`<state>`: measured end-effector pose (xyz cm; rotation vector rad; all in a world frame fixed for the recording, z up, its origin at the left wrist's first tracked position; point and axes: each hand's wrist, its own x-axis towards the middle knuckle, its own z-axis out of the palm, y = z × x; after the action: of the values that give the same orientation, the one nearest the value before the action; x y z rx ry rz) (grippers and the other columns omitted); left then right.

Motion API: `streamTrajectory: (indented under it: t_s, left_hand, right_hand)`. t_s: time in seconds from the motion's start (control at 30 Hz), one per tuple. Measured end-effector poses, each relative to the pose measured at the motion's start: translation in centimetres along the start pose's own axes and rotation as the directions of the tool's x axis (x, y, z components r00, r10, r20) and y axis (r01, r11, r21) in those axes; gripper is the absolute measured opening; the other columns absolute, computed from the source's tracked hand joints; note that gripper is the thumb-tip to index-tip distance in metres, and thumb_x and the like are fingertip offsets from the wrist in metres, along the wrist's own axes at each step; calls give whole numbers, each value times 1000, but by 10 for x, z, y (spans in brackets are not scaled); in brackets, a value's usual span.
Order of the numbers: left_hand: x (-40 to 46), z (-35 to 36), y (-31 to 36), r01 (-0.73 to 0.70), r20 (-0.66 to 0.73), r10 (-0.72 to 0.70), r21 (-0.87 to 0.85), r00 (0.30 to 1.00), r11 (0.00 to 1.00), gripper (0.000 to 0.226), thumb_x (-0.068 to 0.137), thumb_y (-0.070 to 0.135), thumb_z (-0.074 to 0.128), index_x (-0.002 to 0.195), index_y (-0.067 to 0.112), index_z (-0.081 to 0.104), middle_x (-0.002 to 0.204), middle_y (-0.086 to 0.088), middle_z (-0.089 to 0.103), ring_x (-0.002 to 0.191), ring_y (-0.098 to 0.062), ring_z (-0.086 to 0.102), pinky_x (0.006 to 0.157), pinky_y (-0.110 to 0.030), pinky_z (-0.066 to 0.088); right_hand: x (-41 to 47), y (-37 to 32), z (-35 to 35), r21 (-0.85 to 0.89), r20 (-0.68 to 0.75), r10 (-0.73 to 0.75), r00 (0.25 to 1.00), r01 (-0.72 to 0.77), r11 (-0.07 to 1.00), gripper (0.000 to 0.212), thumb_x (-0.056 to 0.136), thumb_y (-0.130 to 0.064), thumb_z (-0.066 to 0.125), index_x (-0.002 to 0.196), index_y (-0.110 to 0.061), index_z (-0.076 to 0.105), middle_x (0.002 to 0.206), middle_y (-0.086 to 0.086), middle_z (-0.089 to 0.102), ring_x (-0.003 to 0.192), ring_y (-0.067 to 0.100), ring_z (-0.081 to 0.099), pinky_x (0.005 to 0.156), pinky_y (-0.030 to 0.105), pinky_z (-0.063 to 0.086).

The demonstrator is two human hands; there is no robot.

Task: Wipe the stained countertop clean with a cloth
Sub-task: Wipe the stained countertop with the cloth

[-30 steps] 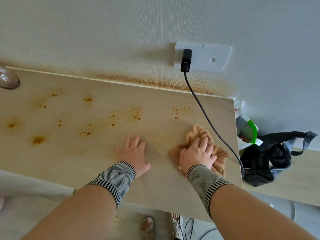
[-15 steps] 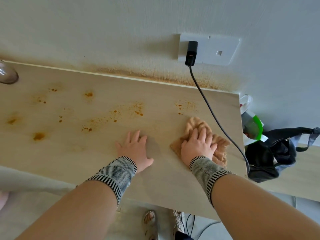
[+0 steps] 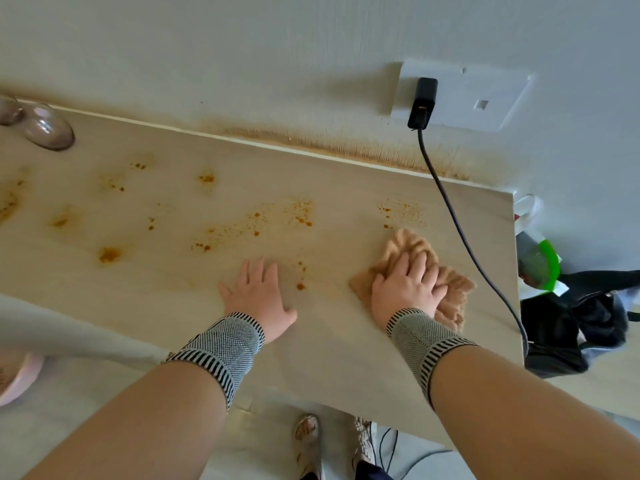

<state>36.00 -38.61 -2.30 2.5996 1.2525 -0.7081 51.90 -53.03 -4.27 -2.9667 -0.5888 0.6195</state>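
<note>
The right hand (image 3: 407, 289) presses down on a tan cloth (image 3: 420, 271), its fingers bent a little over the bunched fabric; whether they pinch it or only press cannot be told. The cloth lies under and around that hand, near the right end of the countertop (image 3: 138, 282), spilling out beyond the fingertips and to the right of the wrist. The left hand (image 3: 258, 294) rests flat on the bare wood just left of the cloth, fingers straight and spread, holding nothing. Each wrist wears one grey knitted band with striped edges, two in all. Orange-brown stains (image 3: 298, 216) are scattered over the countertop ahead and left of both hands, the nearest small spots lying between the two hands. One black cable (image 3: 460, 230) runs from one black plug (image 3: 422, 102) in the wall socket across the countertop just right of the cloth. One dark bag (image 3: 575, 323) sits beyond the right edge.
</note>
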Motion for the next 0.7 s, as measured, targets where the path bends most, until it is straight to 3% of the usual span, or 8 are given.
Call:
streamTrajectory:
  t_s: [0.07, 0.2, 0.23, 0.3, 0.4, 0.5, 0.6, 0.7]
  left_hand:
    - [-2, 4, -11, 39, 5, -39, -8, 999, 999, 95, 88, 62, 51, 157, 20, 1, 165, -1, -12, 151, -25, -9, 117, -63, 10]
    - [-2, 8, -19, 76, -14, -77, -19, 997, 997, 99, 84, 69, 51, 156, 20, 6, 164, 2, -2, 151, -23, -4, 114, -64, 16]
    - [-2, 8, -19, 71, -20, -71, -18, 997, 997, 98, 84, 69, 51, 156, 19, 7, 164, 2, 1, 151, -23, -2, 114, -64, 17]
    - [-2, 7, -18, 53, -12, -53, -6, 998, 999, 94, 86, 68, 48, 156, 18, 9, 164, 3, 3, 151, -22, -1, 114, -64, 16]
    - [-3, 8, -20, 34, 7, -34, 4, 999, 999, 91, 88, 69, 44, 156, 19, 9, 164, 5, 0, 152, -21, -3, 115, -64, 15]
    - [-4, 7, -25, 14, 40, -14, -4, 999, 1000, 97, 86, 71, 46, 157, 21, 4, 165, 6, -5, 152, -21, -6, 116, -64, 13]
    - [-4, 6, -29, -5, 69, 6, -11, 998, 1000, 103, 82, 73, 50, 157, 22, 2, 165, 8, -6, 151, -21, -7, 116, -64, 12]
    - [-4, 5, -30, -17, 69, 18, -19, 997, 1000, 107, 78, 74, 53, 157, 23, 2, 164, 10, -6, 151, -21, -7, 115, -64, 13]
  right_hand:
    - [-10, -26, 6, -20, 48, -230, 972, 231, 973, 67, 101, -45, 31, 158, -20, 7, 166, 5, -3, 151, 34, -1, 120, 58, 5]
    - [-33, -56, 11, -85, 220, -600, 769, 628, 773, 61, 104, -38, 31, 159, -29, 6, 166, -5, -9, 152, 27, -9, 122, 52, -2]
    - [-31, -53, 9, -100, 230, -617, 752, 649, 754, 60, 104, -38, 31, 159, -30, 7, 166, -7, -8, 152, 25, -8, 121, 50, -2]
    - [-24, -34, 4, -104, 153, -548, 822, 565, 818, 58, 103, -44, 34, 157, -33, 16, 166, -7, -2, 152, 25, -3, 120, 51, 0]
    - [-12, 0, 0, -38, -14, -181, 983, 180, 983, 64, 98, -54, 37, 154, -26, 22, 165, 1, 8, 150, 29, 8, 120, 56, 11]
    - [-11, -9, 3, -5, 11, 31, 999, -31, 999, 70, 99, -51, 34, 157, -20, 10, 165, 6, 2, 150, 33, 3, 119, 59, 10]
    - [-23, -42, 8, 1, 30, -195, 980, 195, 981, 61, 100, -42, 36, 156, -29, 14, 165, 5, 2, 150, 34, 2, 119, 60, 8]
    - [-45, -70, 15, -47, 183, -572, 800, 588, 807, 57, 102, -32, 37, 155, -36, 18, 166, -2, -1, 152, 30, -5, 120, 57, -1]
